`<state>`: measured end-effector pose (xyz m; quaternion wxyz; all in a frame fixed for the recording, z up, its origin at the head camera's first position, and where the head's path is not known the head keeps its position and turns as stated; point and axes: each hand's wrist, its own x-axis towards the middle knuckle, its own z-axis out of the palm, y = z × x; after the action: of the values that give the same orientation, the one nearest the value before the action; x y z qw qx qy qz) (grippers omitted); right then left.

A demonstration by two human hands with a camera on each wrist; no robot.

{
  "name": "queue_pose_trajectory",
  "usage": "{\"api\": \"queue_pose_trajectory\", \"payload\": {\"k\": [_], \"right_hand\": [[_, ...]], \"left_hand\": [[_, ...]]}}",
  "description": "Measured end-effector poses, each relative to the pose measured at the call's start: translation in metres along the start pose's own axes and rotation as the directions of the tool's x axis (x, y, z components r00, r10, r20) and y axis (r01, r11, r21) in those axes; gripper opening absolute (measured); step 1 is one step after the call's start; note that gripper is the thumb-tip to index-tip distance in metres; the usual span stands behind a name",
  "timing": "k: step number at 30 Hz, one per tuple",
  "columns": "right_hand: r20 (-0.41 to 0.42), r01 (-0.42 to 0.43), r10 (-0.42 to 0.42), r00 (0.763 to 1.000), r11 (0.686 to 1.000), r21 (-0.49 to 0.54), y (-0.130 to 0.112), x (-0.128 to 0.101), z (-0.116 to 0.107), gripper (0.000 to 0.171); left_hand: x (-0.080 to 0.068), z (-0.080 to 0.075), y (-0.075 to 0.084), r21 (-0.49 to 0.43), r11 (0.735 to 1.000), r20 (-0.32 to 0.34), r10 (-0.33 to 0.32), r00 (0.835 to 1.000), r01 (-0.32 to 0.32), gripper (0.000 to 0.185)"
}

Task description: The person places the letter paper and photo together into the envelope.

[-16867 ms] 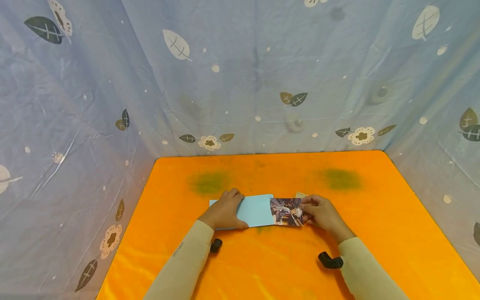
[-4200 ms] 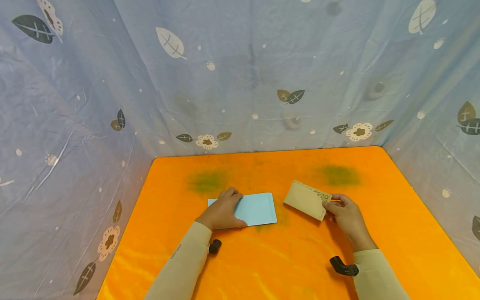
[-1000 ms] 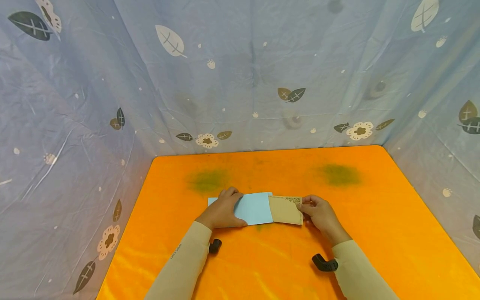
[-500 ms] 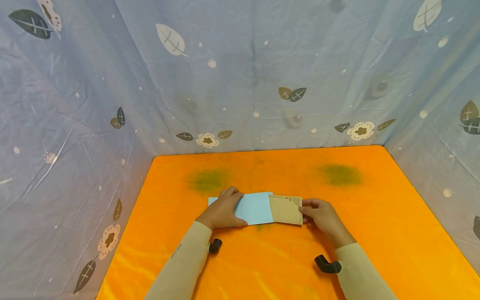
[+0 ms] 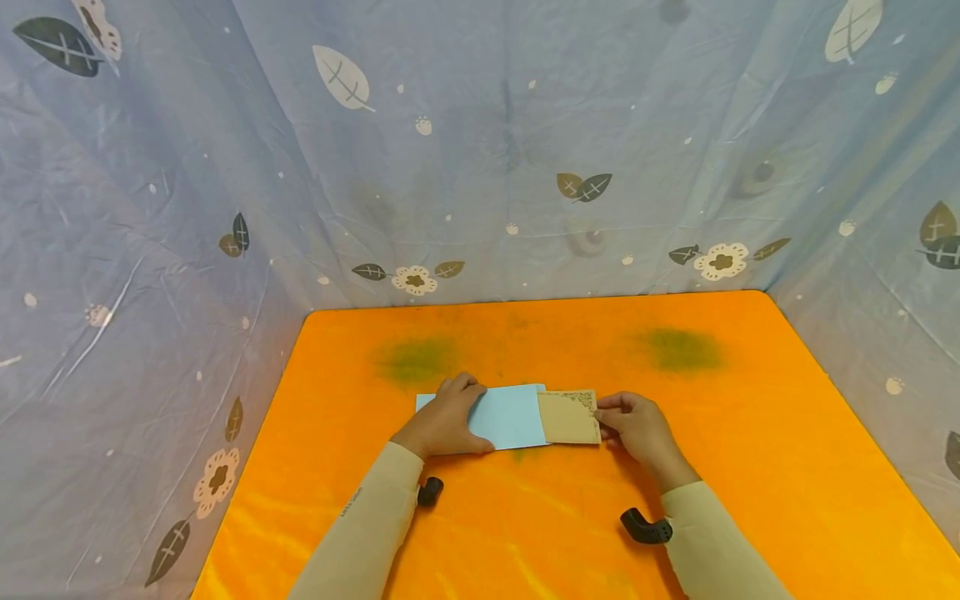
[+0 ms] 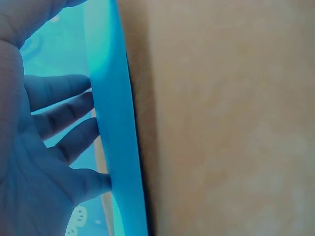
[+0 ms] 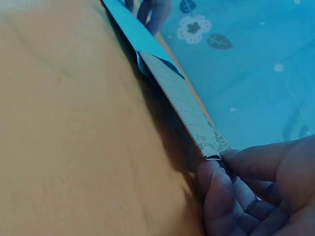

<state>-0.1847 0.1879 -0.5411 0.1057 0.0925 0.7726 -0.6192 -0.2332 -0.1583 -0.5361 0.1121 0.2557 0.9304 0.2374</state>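
A light blue envelope [image 5: 510, 418] lies crosswise near the table's middle. My left hand [image 5: 442, 421] spans its left part, thumb at the near edge and fingertips at the far edge, holding it down. In the left wrist view, the fingertips [image 6: 88, 129] meet the envelope [image 6: 115, 118]. A folded beige letter paper [image 5: 570, 417] with a brown floral corner sits in the envelope's right-hand mouth, its left end hidden inside. My right hand [image 5: 637, 429] pinches the outer end between thumb and fingers. Dashed ruled lines show on the letter paper [image 7: 182, 98] in the right wrist view.
An orange cloth covers the table [image 5: 540, 525], with two dark green smudges towards the back. Pale blue patterned curtains [image 5: 480, 150] stand behind and at both sides. A black wrist camera [image 5: 645, 527] juts from the right sleeve, another [image 5: 430, 492] from the left.
A photo was at the envelope's mouth earlier and is now out of sight. My right hand has since brought the letter paper leftward into the mouth, slightly deeper just now. My left hand stays put.
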Motion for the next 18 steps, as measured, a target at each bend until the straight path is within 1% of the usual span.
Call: {"api": "queue_pose_trajectory", "payload": {"k": [7,15,18], "right_hand": [[0.012,-0.011,0.01,1.0,1.0,0.017,-0.002,0.002,0.007,0.026],[0.044,0.009,-0.011,0.999,0.999,0.043,-0.006,0.002,0.012,0.028],[0.037,-0.003,0.002,0.999,0.999,0.048,-0.005,0.003,0.014,0.026]], "left_hand": [[0.0,0.0,0.0,0.0,1.0,-0.001,0.0,1.0,0.0,0.096],[0.0,0.001,-0.001,-0.001,1.0,-0.004,0.002,1.0,-0.002,0.096],[0.0,0.001,-0.001,-0.001,1.0,-0.002,0.002,1.0,-0.002,0.096]]}}
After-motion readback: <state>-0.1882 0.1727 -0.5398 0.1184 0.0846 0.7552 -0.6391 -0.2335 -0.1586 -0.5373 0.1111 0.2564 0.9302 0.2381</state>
